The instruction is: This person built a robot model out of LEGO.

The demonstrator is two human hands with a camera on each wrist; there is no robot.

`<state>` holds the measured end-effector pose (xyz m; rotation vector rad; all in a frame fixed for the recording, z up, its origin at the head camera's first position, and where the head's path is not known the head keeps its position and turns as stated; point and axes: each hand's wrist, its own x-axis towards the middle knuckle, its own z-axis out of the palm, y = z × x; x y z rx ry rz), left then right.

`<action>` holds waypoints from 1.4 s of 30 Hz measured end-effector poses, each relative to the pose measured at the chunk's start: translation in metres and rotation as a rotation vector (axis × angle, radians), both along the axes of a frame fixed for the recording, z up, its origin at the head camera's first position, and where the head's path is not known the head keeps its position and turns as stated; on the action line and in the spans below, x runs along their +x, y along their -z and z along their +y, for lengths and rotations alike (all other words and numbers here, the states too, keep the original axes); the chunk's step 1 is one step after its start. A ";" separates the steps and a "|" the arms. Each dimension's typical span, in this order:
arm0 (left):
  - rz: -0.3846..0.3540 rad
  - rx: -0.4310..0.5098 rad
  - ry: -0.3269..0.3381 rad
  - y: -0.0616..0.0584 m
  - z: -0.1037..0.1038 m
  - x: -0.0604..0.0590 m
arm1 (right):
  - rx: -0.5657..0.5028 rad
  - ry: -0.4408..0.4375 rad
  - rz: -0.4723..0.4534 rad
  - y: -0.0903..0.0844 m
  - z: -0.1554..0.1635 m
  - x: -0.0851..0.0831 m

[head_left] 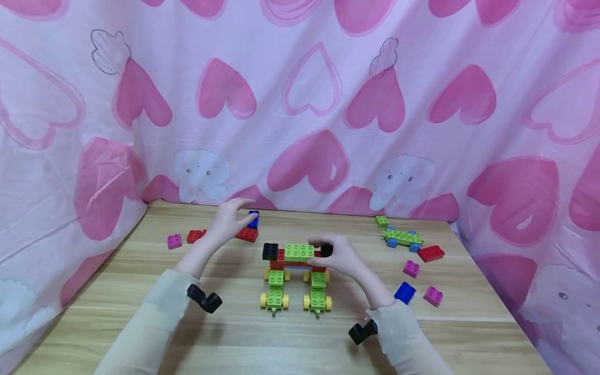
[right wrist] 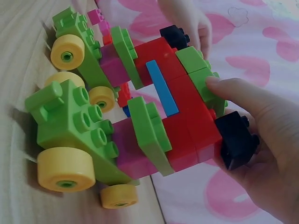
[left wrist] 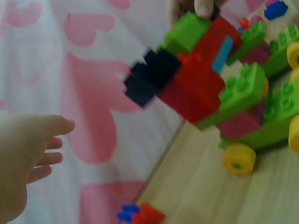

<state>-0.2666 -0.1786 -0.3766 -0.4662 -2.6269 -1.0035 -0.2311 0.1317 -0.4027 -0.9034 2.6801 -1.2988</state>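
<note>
Two wheeled bases already carry the block bridge (head_left: 295,255). Right hand (head_left: 344,258) pinches its black end block (head_left: 326,250); left hand (head_left: 229,221) hovers open above loose blocks (head_left: 247,234) on the table (head_left: 234,333).

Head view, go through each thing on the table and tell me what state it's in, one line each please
Left hand: fingers relaxed, holding nothing, raised near the red bricks.
Right hand: grips the black brick at the model's right end.
Black brick: pinched in the fingers, attached to the model.
Brick model: assembled, standing on two yellow-wheeled carts.
Green car: on its blue wheels, untouched.
Loose bricks: scattered, lying flat.
Table: wooden, bearing all of it.
</note>
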 end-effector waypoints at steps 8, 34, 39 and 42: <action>0.004 0.020 -0.080 0.028 -0.009 -0.023 | -0.082 0.048 -0.063 0.008 0.000 -0.004; -0.245 -0.081 -0.281 0.083 0.006 -0.063 | -0.117 0.075 -0.097 0.010 0.000 0.002; -0.271 -0.100 -0.293 0.085 0.010 -0.066 | -0.120 0.067 -0.099 0.012 0.001 0.002; -0.293 -0.097 -0.306 0.087 0.011 -0.067 | -0.116 0.068 -0.101 0.012 0.001 0.001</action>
